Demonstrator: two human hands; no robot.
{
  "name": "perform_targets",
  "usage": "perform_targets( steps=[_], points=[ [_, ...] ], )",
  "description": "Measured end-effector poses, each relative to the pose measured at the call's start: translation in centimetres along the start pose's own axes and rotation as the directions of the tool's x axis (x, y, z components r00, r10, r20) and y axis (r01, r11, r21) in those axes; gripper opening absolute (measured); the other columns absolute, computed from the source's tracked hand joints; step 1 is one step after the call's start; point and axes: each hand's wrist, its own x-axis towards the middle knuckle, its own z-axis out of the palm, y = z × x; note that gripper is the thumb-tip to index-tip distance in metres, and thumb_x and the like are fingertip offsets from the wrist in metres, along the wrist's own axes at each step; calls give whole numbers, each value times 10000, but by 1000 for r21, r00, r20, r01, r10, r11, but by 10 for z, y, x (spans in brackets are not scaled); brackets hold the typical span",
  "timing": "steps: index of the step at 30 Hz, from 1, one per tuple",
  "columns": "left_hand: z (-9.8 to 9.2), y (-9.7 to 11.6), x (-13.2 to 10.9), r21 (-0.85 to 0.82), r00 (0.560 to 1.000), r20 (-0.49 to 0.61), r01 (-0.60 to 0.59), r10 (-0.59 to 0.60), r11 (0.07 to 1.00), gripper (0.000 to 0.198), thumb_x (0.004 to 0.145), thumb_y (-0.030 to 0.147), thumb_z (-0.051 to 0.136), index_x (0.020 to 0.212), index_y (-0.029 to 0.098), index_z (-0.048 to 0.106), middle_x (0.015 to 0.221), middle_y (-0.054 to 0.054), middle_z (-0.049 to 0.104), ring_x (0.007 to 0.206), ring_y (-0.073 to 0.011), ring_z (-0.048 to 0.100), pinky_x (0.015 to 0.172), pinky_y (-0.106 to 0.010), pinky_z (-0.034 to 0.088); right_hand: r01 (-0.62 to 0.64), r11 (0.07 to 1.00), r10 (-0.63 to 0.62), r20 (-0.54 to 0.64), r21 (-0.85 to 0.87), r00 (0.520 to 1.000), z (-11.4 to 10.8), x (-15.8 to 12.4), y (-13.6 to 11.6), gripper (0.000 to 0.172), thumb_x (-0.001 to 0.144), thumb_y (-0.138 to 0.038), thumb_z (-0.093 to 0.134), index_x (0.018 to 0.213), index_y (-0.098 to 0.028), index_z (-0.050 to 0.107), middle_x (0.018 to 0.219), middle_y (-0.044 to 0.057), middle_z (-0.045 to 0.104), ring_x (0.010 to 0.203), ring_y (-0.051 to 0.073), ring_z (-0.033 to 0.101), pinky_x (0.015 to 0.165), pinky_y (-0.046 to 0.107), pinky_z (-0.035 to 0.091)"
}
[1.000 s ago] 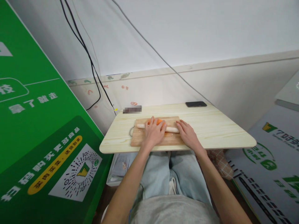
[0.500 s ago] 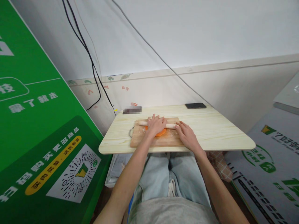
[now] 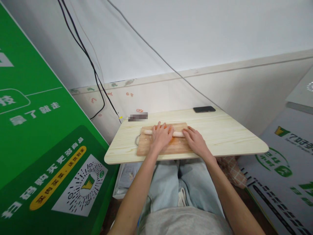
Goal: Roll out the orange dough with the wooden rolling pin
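Note:
A pale wooden rolling pin lies across a wooden cutting board on a small light-wood table. My left hand rests flat on the middle of the pin, fingers stretched out. My right hand presses flat on the pin's right end, fingers extended. Orange dough shows as a thin sliver under the pin between my hands; most of it is hidden by my left hand.
A black phone lies at the table's far edge. A large green printed board leans close on the left. Black cables hang down the wall behind. Printed boards lie on the right. My legs sit under the table.
The pin and both hands rolled away from me over the orange dough, then came back toward me. Less of the dough shows now.

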Motion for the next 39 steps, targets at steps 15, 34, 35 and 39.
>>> perform_targets(
  steps=[15,34,35,39],
  points=[
    [5,-1,-26,-8,998,-61,-8,7,1000,570,1210,496,284,1571,357,702,1705,-9,620,1686,-342,391,1357,-569,323,-53,999,53,33,4,998,3,-1,0,565,1149,-563,449,1418,-193,781,1567,195,701,1521,374,613,1305,552,435],
    [4,3,-31,2,993,-116,16,-16,1000,545,1211,498,308,1580,373,688,1723,-37,596,1624,-322,466,1323,-574,372,-48,999,47,39,15,998,2,-1,0,547,1141,-562,447,1383,-217,796,1516,178,740,1540,371,599,1314,571,438],
    [7,2,-41,4,990,-139,15,-14,1000,543,1211,505,318,1624,382,648,1741,-35,575,1637,-312,452,1338,-563,355,-52,998,51,47,23,998,1,-1,0,554,1141,-561,442,1390,-212,793,1522,181,739,1563,373,578,1325,583,423],
    [12,0,-59,12,988,-157,7,-5,1000,567,1205,532,353,1725,389,530,1775,-45,532,1656,-299,426,1360,-546,322,-58,997,56,53,46,997,-1,-1,-3,552,1137,-554,441,1389,-213,794,1537,178,736,1600,369,541,1337,588,409]
  ],
)
